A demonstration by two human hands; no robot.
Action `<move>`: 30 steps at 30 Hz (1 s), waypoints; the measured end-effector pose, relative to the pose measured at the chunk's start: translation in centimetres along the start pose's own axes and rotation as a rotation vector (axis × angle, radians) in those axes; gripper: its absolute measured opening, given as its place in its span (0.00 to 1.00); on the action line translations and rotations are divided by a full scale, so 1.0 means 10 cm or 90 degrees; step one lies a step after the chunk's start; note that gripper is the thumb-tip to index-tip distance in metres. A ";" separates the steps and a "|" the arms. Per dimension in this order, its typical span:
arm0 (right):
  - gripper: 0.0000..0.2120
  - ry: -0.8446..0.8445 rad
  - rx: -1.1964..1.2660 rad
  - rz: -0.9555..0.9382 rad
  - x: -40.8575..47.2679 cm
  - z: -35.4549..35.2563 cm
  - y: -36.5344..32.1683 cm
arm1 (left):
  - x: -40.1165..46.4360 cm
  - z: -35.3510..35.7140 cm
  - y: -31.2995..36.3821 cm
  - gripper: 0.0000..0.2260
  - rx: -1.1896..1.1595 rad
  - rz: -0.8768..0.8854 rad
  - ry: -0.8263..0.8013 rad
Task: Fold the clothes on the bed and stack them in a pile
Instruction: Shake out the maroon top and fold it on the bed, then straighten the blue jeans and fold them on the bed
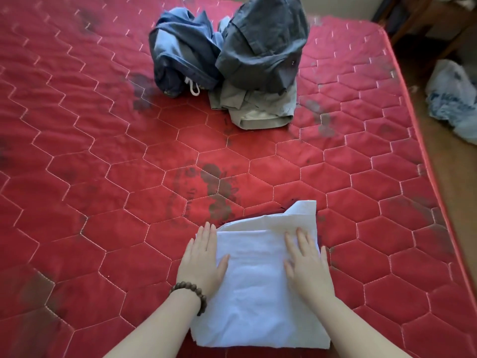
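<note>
Two hands lay flat on one folded white cloth [260, 293] at the near edge of the bed [90, 156] when I looked through the head camera. My left hand [204, 259] pressed the cloth's left edge with straight fingers, gripping nothing, a beaded bracelet [192, 293] around that wrist. My right hand [307, 262] rested palm-down on the cloth's right half, fingers spread and straight, also holding nothing. One corner of the cloth stuck up at its far right. Farther back sat three unfolded garments in a heap: a blue one with a white drawstring [180, 52], a dark grey one [263, 45] draped on top, and a pale grey-green one [260, 109] beneath it. Dark stains marked the red quilted cover. One plastic bag [454, 96] lay on the floor at right; its blue print was unreadable.
</note>
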State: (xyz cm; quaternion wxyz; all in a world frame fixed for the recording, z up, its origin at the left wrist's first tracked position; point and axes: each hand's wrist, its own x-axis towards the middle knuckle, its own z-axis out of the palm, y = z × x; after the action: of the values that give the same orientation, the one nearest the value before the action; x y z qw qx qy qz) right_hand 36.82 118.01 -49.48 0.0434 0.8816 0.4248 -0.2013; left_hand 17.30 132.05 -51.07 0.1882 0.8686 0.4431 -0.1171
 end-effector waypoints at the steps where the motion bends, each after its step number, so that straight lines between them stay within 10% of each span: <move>1: 0.29 0.006 0.011 0.003 -0.05 -0.11 -0.06 | -0.04 -0.12 0.00 0.32 -0.014 -0.003 0.012; 12: 0.31 0.132 0.068 0.024 -0.88 -1.75 -0.94 | -0.61 -1.99 0.14 0.31 -0.063 0.035 0.147; 17: 0.26 0.435 0.100 -0.077 -1.46 -2.63 -1.21 | -1.16 -3.00 0.15 0.32 -0.130 0.005 0.244; 23: 0.36 0.337 0.151 -0.130 -2.33 -3.45 -1.58 | -2.22 -4.02 -0.03 0.32 -0.116 -0.044 0.325; 26: 0.17 0.519 0.218 -0.321 -2.54 -3.66 -1.78 | -2.63 -4.35 -0.27 0.32 -0.118 -0.086 0.368; 30: 0.28 0.443 0.335 -0.208 -2.65 -3.70 -2.04 | -2.90 -4.55 -0.55 0.31 -0.107 -0.110 0.391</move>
State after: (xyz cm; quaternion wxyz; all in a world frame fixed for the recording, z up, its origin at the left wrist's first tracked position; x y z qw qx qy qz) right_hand 18.20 120.72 -3.29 -0.3592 0.7994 0.4816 0.0014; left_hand -2.33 133.51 -0.55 0.1064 0.8038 0.5595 0.1720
